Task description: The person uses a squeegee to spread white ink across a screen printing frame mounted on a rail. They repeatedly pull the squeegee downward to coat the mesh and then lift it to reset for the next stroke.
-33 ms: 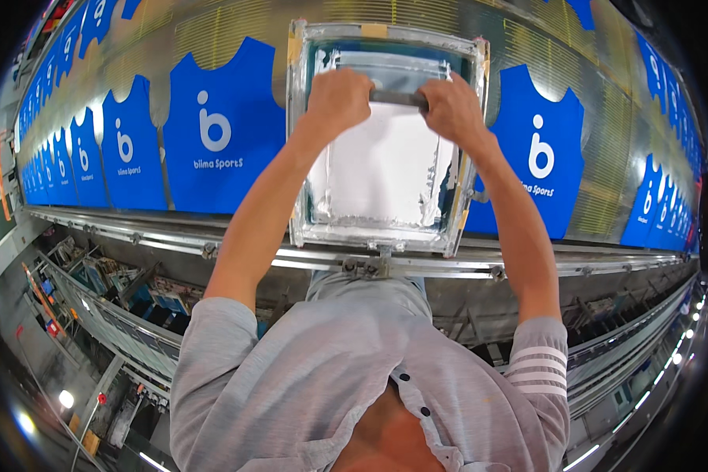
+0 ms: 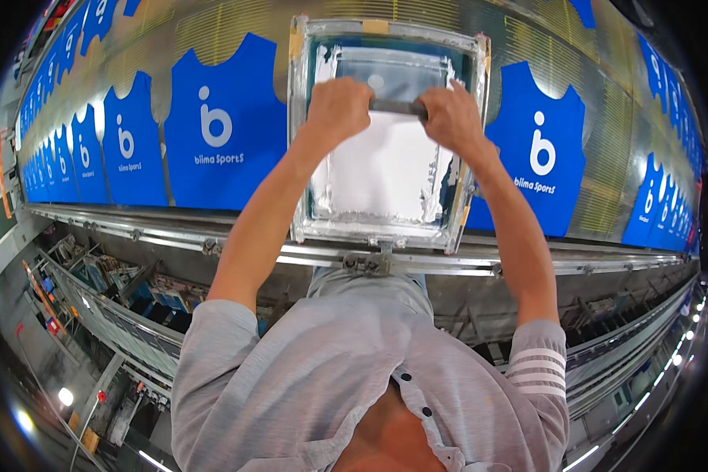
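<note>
Left hand (image 2: pixel 340 108) and right hand (image 2: pixel 451 116) clamped on the squeegee (image 2: pixel 396 107), inside the frame (image 2: pixel 426 34), toward its far side. Advised: equal pressure, constant angle. Count: one squeegee, one frame, one ink (image 2: pixel 376 169) patch within; nearest blue bibs (image 2: pixel 248 88), one each side; farther bibs uncountable.

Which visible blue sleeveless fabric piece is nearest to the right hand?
The blue white-printed fabric piece just right of the rectangular silver metal frame; others lie farther.
</note>
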The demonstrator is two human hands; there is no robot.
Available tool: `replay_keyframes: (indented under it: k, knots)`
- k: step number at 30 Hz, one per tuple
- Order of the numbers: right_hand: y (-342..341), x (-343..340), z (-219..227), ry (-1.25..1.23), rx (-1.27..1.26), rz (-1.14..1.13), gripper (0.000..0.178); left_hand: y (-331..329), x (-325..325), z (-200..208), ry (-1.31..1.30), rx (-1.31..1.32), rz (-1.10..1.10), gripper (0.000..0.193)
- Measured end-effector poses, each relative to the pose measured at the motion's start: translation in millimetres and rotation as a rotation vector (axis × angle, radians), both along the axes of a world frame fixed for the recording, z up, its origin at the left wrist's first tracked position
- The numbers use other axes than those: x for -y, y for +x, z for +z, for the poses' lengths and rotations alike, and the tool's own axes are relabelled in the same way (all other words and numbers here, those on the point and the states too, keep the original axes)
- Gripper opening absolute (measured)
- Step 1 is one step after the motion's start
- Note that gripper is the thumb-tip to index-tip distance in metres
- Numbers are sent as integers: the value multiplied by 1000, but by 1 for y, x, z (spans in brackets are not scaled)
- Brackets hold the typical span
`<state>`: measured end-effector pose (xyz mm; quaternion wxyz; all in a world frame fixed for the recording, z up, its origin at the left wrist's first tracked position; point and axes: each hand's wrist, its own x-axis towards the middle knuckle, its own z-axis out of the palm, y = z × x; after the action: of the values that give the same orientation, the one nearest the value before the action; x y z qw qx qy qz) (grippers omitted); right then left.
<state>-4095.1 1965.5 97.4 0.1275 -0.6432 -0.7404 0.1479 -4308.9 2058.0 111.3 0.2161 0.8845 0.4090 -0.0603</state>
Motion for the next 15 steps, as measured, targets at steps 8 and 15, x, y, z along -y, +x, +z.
replay_keyframes:
  k: [8,15]
  knots:
    - [-75,149,12,-79,-88,-21,10,-73,155,3,-71,115,50,30]
    - [-45,84,19,-133,-42,-24,13,-46,81,19,-66,-103,-56,34]
